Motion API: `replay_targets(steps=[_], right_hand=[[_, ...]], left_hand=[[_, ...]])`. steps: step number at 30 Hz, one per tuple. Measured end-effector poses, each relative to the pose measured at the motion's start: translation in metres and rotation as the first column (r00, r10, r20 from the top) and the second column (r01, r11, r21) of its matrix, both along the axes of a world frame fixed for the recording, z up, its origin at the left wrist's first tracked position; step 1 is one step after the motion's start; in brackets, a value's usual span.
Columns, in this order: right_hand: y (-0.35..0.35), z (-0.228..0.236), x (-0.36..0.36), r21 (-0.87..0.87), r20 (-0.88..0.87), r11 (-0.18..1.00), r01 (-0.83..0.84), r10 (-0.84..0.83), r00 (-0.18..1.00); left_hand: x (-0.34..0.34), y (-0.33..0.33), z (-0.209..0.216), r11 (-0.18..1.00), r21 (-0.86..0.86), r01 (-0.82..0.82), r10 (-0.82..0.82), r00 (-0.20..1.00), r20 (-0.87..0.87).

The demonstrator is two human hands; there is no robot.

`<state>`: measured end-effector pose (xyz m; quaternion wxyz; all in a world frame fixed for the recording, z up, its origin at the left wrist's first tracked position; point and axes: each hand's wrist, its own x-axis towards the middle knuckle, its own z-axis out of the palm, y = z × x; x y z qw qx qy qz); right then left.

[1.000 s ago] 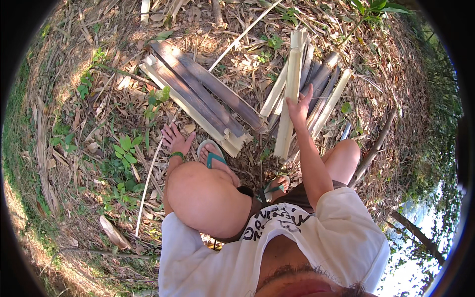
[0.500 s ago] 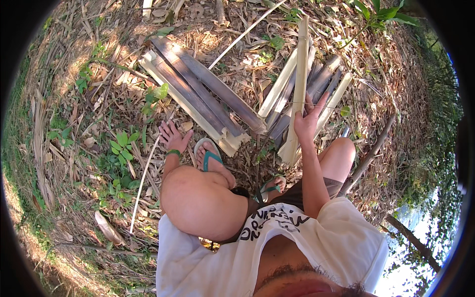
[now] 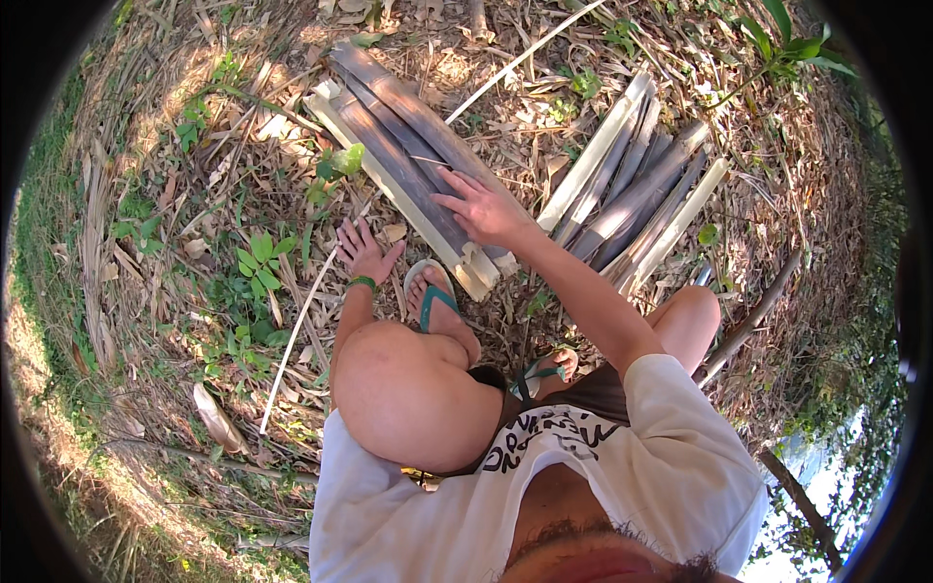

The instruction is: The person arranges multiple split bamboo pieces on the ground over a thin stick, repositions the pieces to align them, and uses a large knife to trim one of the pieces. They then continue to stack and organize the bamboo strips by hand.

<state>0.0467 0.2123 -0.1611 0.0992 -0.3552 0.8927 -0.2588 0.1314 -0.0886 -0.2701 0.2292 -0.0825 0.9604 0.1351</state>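
Two piles of long, curved plant-stalk strips, dark and glossy on one face and pale on edges and undersides, lie in front of me. Over the near half of the left pile point(image 3: 389, 133) is my right hand point(image 3: 486, 211), its fingers spread and nothing visibly gripped. Whether its fingertips touch the strips is hard to tell. The right pile point(image 3: 646, 189) lies beyond my right forearm, with pale strips along both its sides. Left of my sandalled foot, my left hand point(image 3: 364, 255) rests open on the leaf litter, fingers spread, a green band at the wrist.
Dry leaves and twigs cover the ground. A thin pale stick point(image 3: 296, 342) lies by my left knee, another pale stick point(image 3: 525, 58) beyond the piles. Green seedlings point(image 3: 260, 260) grow at left. A thick branch point(image 3: 753, 316) lies beside my right knee.
My right hand has let go of the pale-faced strip at the right pile and moved left over the left pile. My left hand stays on the ground. The view has shifted slightly.
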Motion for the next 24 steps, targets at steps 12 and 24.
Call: replay_targets(steps=[12,24], right_hand=[[0.009,-0.040,0.014,-0.201,0.126,0.744,0.637,-0.625,0.770],[0.002,-0.021,0.020,-0.101,0.075,0.643,0.759,-0.756,0.650]], left_hand=[[0.001,0.001,-0.002,0.996,0.078,-0.036,0.039,0.999,-0.033],[0.002,-0.003,-0.005,0.998,0.038,-0.052,0.052,0.999,0.007]])
